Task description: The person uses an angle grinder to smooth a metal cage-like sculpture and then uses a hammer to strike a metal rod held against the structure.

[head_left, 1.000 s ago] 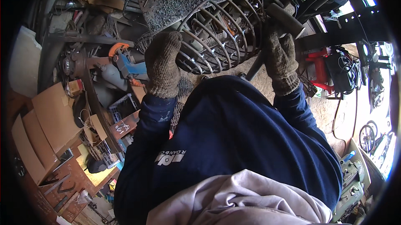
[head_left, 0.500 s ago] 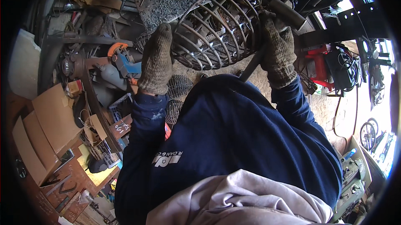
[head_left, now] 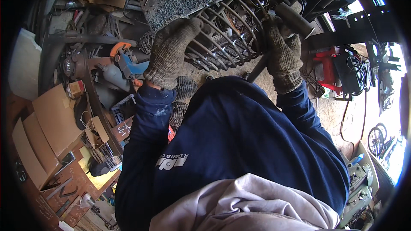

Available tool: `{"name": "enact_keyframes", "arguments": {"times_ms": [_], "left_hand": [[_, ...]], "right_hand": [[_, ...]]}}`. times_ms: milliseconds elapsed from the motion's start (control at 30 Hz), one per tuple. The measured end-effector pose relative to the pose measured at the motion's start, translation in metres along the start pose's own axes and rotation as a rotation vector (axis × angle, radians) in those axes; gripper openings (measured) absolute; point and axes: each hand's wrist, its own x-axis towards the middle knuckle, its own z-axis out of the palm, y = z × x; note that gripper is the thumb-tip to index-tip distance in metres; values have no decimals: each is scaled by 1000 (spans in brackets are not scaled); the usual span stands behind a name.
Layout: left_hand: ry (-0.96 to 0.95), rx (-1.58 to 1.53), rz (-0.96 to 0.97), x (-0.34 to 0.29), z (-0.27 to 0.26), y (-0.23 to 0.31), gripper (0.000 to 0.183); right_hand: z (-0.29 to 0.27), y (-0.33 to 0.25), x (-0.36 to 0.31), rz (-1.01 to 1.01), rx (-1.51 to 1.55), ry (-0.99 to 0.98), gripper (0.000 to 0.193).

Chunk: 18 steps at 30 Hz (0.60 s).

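Note:
A curved cage of bent metal rods (head_left: 222,38), with shiny weld spots where they cross, stands in front of me below the workbench. My left hand (head_left: 171,51), in a knitted work glove, is closed on the cage's left end, its fingertips over the rods. Also gloved, my right hand (head_left: 284,57) is beside the cage's right end. It is closed round a hammer (head_left: 295,20), whose thick cylindrical head shows above the glove and whose dark handle slants down toward my body. Whether the right fingers also touch the cage is hidden.
Grey metal chips cover the bench top (head_left: 188,1) beyond the cage. A blue and orange clamp-like tool (head_left: 128,64) and a cardboard box (head_left: 53,128) are at left. Wire cages (head_left: 186,87) stand on the floor below. A red and black machine (head_left: 338,70) is at right.
The cage has tilted and dropped a little on its left side. My left hand has turned inward over its rods. The hammer head shows more clearly above my right hand.

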Motion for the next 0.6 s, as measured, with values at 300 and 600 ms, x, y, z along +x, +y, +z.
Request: {"name": "enact_keyframes", "arguments": {"times_ms": [300, 600], "left_hand": [[-134, -144, -17, -2, -19, -3, 36], [47, 202, 218, 6, -31, -39, 29]], "right_hand": [[-6, 3, 7, 22, 281, -53, 31], [-2, -8, 13, 137, 160, -15, 38]]}}
